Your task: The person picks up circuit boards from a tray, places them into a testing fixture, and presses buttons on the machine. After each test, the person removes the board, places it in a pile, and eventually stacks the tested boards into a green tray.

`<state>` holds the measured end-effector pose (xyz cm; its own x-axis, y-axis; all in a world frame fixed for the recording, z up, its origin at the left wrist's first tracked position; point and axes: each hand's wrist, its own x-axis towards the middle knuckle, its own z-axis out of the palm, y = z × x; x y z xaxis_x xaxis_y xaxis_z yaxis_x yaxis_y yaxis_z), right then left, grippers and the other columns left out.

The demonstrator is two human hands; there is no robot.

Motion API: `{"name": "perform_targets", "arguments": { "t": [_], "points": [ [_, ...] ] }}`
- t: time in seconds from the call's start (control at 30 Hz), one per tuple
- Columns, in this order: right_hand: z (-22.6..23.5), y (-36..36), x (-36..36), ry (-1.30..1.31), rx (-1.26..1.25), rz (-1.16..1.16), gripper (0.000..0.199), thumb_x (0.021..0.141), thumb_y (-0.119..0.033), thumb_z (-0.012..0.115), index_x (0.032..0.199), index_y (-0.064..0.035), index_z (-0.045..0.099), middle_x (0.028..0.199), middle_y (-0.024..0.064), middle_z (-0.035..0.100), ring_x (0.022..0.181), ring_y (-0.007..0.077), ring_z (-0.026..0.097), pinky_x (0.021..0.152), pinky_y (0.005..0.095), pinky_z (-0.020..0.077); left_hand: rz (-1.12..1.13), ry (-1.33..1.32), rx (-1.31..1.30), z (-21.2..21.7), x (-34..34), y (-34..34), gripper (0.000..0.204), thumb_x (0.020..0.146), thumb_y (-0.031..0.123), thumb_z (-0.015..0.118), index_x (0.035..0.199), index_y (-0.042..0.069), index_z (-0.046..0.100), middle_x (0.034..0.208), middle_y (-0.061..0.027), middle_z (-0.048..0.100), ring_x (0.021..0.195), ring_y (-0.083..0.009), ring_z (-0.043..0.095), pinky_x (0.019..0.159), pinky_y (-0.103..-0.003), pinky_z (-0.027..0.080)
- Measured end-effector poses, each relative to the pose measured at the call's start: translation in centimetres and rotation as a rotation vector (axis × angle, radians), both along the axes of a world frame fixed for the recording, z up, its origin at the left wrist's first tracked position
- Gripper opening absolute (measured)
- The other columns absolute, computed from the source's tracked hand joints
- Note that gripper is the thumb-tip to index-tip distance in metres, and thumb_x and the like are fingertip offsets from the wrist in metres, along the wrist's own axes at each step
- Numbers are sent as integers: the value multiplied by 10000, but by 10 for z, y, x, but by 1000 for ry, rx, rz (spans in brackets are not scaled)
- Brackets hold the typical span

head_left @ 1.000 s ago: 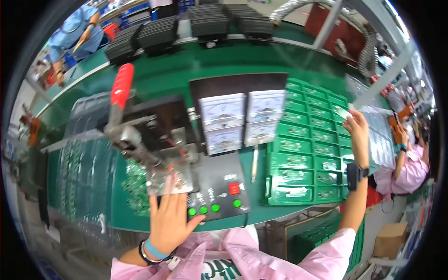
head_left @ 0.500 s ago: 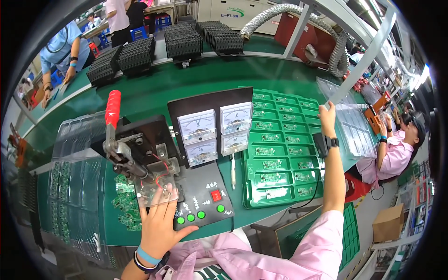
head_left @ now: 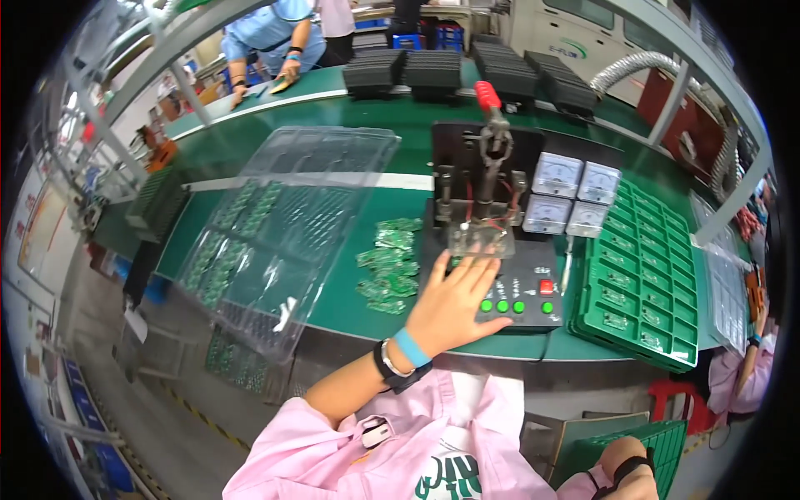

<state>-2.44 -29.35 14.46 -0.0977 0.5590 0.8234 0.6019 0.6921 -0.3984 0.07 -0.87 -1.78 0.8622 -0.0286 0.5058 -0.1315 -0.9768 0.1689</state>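
Note:
My left hand, with a blue band at the wrist, lies flat with fingers spread. Its fingertips reach the clear plate at the front of a test fixture, which has a red-handled toggle clamp. What lies beneath the fingertips is hidden. By the thumb is the dark control box with green buttons and a red switch. Loose green circuit boards are heaped left of the hand. Low at the right, my right hand is beside a green tray below the table; its fingers are hidden.
Analog meters stand behind the control box. Stacked green trays hold boards at the right. Clear plastic trays lie left, overhanging the table edge. Black racks line the back. A person in blue works across the table.
The view has swung left. My right hand has dropped from its raised place near the metal post to beside the tray below the table. My left hand stays at the fixture.

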Motion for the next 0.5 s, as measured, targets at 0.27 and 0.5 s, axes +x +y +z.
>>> {"name": "perform_targets", "arguments": {
  "t": [0.27,0.5],
  "points": [
    [-5,1,-40,45,-58,260,667,954,-445,526,1471,-266,146,919,78,623,658,263,577,606,404,429,-56,-111,6,-7,-2,0,767,835,543,601,1285,-71,512,1330,-203,530,1263,-334,469,1083,-526,294],
    [50,60,-31,-936,-64,934,332,973,-416,475,1220,-194,469,834,89,559,714,316,562,610,417,426,-42,-129,-5,-8,-2,2,733,832,505,623,1288,-59,518,1321,-205,540,1248,-346,489,1067,-520,318]
  ]
}}
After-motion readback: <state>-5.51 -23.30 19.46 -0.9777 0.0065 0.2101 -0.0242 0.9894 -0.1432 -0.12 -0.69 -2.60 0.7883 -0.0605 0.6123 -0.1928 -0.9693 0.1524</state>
